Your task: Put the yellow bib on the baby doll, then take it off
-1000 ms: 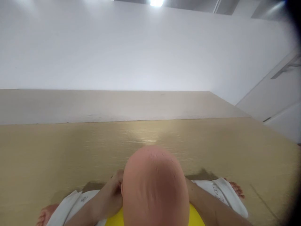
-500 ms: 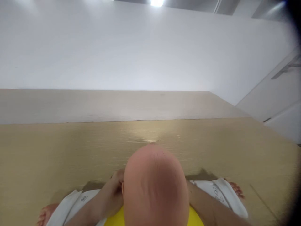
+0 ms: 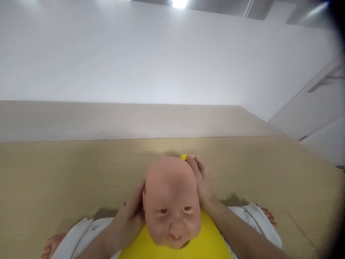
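Observation:
A bald baby doll (image 3: 172, 183) is at the lower middle, its face turned up towards me. Its clothing is yellow (image 3: 212, 233) below the head, with white cloth (image 3: 87, 233) around the limbs to either side. My left hand (image 3: 132, 212) cups the left side of the doll's head, the fingers hidden behind it. Along the head's right side lies my right hand (image 3: 198, 172). Its curled fingers pinch a small yellow piece (image 3: 184, 157) near the top of the head; most of that piece is hidden.
The doll rests on a wood-toned surface (image 3: 67, 172), with a paler strip (image 3: 134, 120) along its far side. A white wall (image 3: 134, 54) rises behind. At the right stands a door (image 3: 318, 108) with a handle. The doll's bare limb ends (image 3: 266, 214) stick out sideways.
The doll's head has tipped back, so its face now shows. My right hand has come into view from behind the head, with the yellow piece. The left hand stays at the head's side.

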`<state>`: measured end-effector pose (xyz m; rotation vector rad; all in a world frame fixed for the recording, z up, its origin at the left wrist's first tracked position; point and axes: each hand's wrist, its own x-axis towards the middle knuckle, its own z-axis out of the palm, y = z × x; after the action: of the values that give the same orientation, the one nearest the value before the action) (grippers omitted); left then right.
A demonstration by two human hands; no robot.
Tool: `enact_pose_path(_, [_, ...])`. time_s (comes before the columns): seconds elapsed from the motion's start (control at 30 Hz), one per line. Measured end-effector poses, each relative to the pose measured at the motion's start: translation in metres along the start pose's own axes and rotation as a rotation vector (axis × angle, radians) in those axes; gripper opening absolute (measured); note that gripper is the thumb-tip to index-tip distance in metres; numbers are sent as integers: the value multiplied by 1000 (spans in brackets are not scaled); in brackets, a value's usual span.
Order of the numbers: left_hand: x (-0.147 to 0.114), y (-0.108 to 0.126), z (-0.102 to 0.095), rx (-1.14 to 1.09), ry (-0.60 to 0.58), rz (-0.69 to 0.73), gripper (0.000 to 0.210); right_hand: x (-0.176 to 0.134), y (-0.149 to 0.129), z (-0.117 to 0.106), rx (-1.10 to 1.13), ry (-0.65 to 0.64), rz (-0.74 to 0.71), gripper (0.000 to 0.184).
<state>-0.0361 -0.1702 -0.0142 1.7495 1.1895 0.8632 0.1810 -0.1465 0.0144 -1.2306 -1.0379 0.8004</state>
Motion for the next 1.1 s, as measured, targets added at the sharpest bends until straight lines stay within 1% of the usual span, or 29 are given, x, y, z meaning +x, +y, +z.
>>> enact_pose_path(0.1, [2,2,-2,-13,-18,-24,59,4,-1,-4,74,9,3,31])
enact_pose_path(0.2, [6,6,-2,-76,-13,-61,60,8,2,-5,23,-10,1,31])
enact_pose_path(0.33, [10,9,0,-203,-78,-135,68,14,12,-5,-76,-45,39,34])
enact_pose_path(0.4, [11,8,0,-212,-91,-156,70,17,17,-5,-128,-62,60,35])
enact_pose_path(0.57, [11,5,-1,-124,-49,-175,69,21,24,-7,-254,-112,36,35])
enact_pose_path(0.77, [11,9,-3,-21,-42,-161,67,23,27,-9,-367,-125,69,33])
enact_pose_path(0.97, [11,11,-4,113,-53,-140,63,29,31,-12,-572,-150,68,32])
enact_pose_path(1.03, [11,16,-7,171,-4,-131,60,31,29,-13,-610,-143,52,32])
enact_pose_path(1.1, [10,24,-10,218,70,-126,58,32,25,-16,-618,-120,29,32])
